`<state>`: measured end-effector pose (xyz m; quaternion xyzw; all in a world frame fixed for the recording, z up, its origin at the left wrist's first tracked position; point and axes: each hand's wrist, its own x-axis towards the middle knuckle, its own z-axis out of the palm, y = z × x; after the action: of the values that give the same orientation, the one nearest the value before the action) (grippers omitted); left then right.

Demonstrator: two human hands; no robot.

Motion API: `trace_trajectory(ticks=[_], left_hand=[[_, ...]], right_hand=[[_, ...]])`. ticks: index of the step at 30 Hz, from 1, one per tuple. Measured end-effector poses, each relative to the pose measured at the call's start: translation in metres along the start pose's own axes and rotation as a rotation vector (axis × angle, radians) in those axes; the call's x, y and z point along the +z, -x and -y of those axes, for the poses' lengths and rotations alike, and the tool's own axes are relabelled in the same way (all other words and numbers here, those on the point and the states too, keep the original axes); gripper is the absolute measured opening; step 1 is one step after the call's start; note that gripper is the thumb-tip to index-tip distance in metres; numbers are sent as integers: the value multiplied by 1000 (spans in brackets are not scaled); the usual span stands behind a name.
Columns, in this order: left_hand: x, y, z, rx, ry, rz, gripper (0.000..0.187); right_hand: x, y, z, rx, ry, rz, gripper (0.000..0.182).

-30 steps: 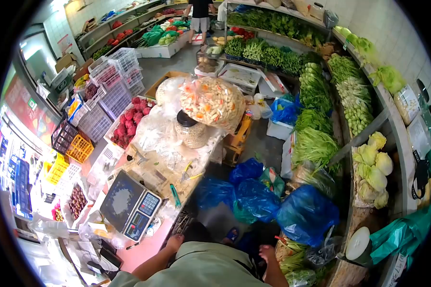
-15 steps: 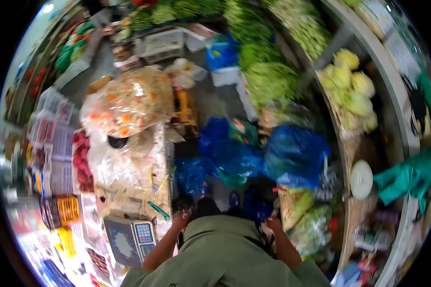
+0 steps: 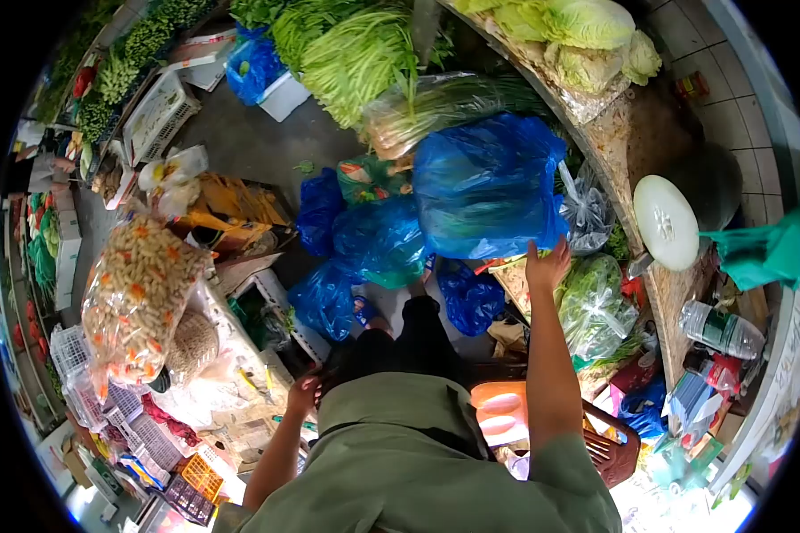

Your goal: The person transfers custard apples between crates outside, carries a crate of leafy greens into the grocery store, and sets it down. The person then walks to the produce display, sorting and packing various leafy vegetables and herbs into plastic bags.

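My right hand (image 3: 549, 265) reaches forward to the lower right corner of a large, full blue plastic bag (image 3: 489, 191). Its fingers are stretched out and apart at the bag's edge; whether they touch it is hard to tell. Dark green contents show faintly through the plastic. Low beside my left thigh hangs my left hand (image 3: 306, 393), close to the cluttered table's edge. Its fingers are loosely bent and partly lost against dark clothing, with nothing visible in them. More blue bags (image 3: 378, 240) lie on the floor before my feet.
A big clear bag of pale pieces with orange bits (image 3: 142, 293) stands at left. Leafy greens (image 3: 351, 58) lie ahead. On the right shelf are cabbages (image 3: 591, 40) and a pale oval melon (image 3: 666, 222). A brown chair (image 3: 609, 444) stands close behind my right arm.
My view has turned right. My right hand has moved from beside my hip forward to the large blue bag. My left hand stays low at my side.
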<state>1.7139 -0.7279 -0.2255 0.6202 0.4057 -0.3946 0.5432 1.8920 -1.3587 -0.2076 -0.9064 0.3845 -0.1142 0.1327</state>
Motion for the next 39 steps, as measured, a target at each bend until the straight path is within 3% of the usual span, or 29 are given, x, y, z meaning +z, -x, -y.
trace_trajectory(ticks=[3,4,6,7,9,10,11,14,17,18,19,21,23,26,29,30,31,33,34,35,37,39], left_hand=[[6,19,-15,-13,-47,-68,16],[11,27,-23,-26,-47,-95,16],[24,39,-37,-6,-94,-130,17],[33,40,-46,-4,-103,-126,17],[44,43,-60,258,-348,-122,19],[40,24,-46,348,-328,-123,22],[43,26,-52,351,-331,-127,22],[65,5,-94,466,-474,-97,23],[96,1,-157,284,-439,-20,30],[107,3,-180,361,-625,-56,35],[110,-5,-192,382,-638,-37,35],[122,-18,-219,669,-762,-16,37],[135,-19,-244,733,-720,61,39],[135,-48,-255,722,-543,137,37],[119,-102,-240,682,-493,310,36],[116,-110,-242,553,-597,317,41],[119,-117,-236,552,-622,360,41],[130,-74,-243,309,-531,289,39],[133,-65,-245,202,-571,327,56],[138,-60,-245,203,-590,347,56],[157,-53,-249,18,-526,440,50],[178,-52,-251,71,-598,545,47]], right_hand=[[40,-39,9,61,309,-126,101],[41,-51,18,169,274,178,89],[72,-57,20,187,54,478,61],[102,-51,16,94,-119,473,49],[75,-18,78,-30,-100,377,38],[69,-5,95,-72,-133,251,39],[57,9,110,-111,-166,128,40],[6,32,141,-58,-355,317,48],[-47,55,162,-90,-440,414,51],[-62,63,166,-145,-459,466,52],[-72,72,166,-133,-457,437,52],[-96,82,169,-133,-551,471,45],[-129,83,171,-50,-615,423,38],[-177,93,176,211,-911,429,36],[-198,125,170,235,-860,379,37],[-202,136,168,172,-890,271,40],[-210,147,164,203,-872,235,40],[-224,169,158,174,-841,282,43],[-227,179,154,164,-818,270,45],[-231,189,152,181,-811,248,45],[-238,200,147,124,-771,196,41],[-258,202,141,175,-818,165,38]])
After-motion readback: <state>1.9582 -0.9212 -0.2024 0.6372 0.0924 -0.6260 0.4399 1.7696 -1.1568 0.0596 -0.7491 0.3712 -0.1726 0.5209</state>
